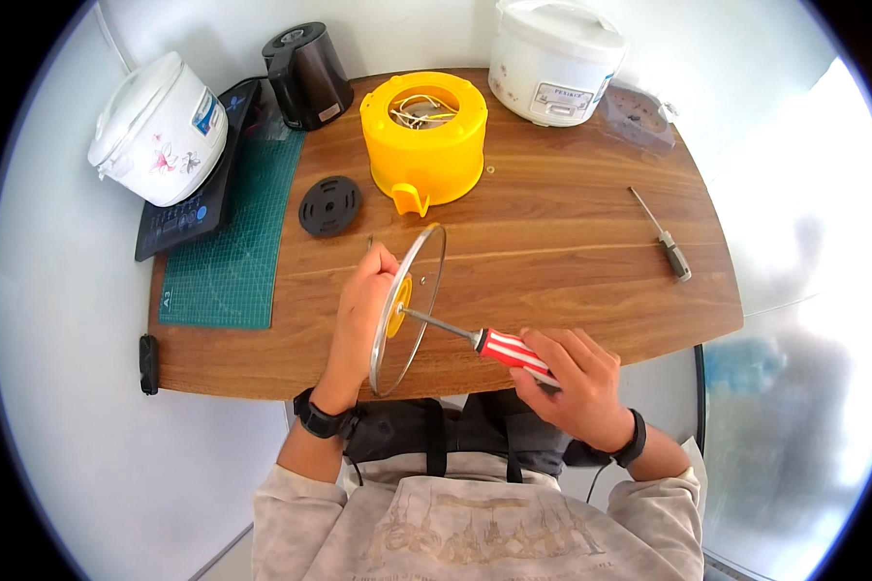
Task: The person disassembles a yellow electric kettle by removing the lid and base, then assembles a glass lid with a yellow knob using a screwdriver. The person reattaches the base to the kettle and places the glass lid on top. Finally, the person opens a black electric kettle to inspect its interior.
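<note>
The left hand (363, 300) was curled around a round glass lid (409, 308) and held it up on its edge, above the front edge of the wooden table (552, 252). Its fingers wrapped the far side of the lid, where a yellow knob (398, 307) sat in the middle. The right hand (576, 382) was closed tight around the red and white handle of a screwdriver (489, 344). The metal tip of that screwdriver touched the middle of the lid, right at the yellow knob. Both hands were close to the person's body, just past the front edge of the table. A big yellow cooker shell (424, 138) stood near the back edge of the table, with loose wires showing inside it. A black round disc (330, 205) lay flat just to its left. A green cutting mat (237, 232) covered the left end of the table, and a white rice cooker with flowers (158, 128) sat at the back left corner on a dark flat panel (179, 221). A black kettle (308, 75) stood at the back beside it. Another white rice cooker (555, 58) stood at the back right. A second, smaller screwdriver (663, 235) lay by itself near the right edge, well apart from the hands.
</note>
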{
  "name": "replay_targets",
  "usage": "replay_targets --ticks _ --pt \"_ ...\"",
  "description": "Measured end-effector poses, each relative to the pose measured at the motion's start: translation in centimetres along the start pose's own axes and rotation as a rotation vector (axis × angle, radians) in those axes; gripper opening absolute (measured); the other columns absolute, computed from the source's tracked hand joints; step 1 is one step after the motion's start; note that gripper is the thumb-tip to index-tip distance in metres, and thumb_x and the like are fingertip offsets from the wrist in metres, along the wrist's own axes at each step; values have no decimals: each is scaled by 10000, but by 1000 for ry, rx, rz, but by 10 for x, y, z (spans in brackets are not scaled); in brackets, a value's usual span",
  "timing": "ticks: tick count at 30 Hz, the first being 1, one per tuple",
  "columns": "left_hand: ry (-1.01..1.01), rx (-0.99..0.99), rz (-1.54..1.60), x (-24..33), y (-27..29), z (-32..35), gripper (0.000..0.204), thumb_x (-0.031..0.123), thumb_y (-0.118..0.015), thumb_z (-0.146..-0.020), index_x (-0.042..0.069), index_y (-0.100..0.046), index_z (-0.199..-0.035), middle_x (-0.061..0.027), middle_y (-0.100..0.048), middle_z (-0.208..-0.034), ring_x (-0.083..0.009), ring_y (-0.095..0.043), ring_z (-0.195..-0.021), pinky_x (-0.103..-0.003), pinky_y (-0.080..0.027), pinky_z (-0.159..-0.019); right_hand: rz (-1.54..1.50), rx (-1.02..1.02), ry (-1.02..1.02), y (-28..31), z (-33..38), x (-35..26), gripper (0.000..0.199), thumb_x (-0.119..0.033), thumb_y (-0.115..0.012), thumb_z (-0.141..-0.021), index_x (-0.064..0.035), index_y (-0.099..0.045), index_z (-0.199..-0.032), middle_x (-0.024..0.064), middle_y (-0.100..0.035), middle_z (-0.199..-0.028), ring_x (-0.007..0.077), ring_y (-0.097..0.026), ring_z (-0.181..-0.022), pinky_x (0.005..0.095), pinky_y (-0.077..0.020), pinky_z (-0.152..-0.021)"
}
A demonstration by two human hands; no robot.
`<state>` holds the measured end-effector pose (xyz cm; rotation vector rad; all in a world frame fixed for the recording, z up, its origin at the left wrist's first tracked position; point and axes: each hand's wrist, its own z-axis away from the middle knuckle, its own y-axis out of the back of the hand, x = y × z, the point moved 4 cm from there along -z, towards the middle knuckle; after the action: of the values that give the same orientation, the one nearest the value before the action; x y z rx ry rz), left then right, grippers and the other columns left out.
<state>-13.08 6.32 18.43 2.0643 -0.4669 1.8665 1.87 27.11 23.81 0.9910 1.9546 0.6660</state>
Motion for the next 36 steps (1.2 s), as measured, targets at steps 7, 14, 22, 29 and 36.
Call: replay_targets --ticks 7,14,22,29,36 --pt "-40 71 -24 4 -7 7 225 297 -472 -1070 81 -530 -1097 -9 -458 -940 -79 -465 -835 -218 -402 -709 196 -6 136 2 -3 -5 356 -214 -847 -780 -35 -677 -1035 47 -638 -817 185 -607 -616 297 -499 -512" --pt "-30 105 -91 24 -16 1 140 140 -383 -924 20 -437 -877 -65 -393 -813 -136 -377 -769 -283 -363 -704 -303 -96 -322 0 -1 11 325 -302 -847 -815 -24 -715 -922 100 -618 -669 183 -612 -562 290 -471 -516" --pt "-146 78 -101 19 -12 12 92 95 -397 -878 12 -423 -846 -89 -396 -765 -166 -360 -692 -306 -365 -652 -1014 -619 -983 -22 14 24 352 -349 -733 -937 -2 -704 -890 9 -595 -690 49 -463 -548 225 -339 -483" --pt "-235 31 -94 28 -8 21 67 64 -412 -853 4 -434 -836 -87 -419 -769 -163 -370 -692 -305 -366 -653 -1299 -744 -1073 -35 26 23 386 -397 -700 -956 -16 -674 -899 -2 -574 -695 38 -432 -505 222 -277 -439" --pt "-32 82 -70 22 6 23 215 261 -478 -982 63 -513 -904 -25 -475 -859 -91 -440 -739 -210 -343 -627 -1063 -722 -881 -29 10 19 281 -307 -695 -963 -27 -688 -993 -2 -600 -727 48 -474 -554 224 -349 -496"
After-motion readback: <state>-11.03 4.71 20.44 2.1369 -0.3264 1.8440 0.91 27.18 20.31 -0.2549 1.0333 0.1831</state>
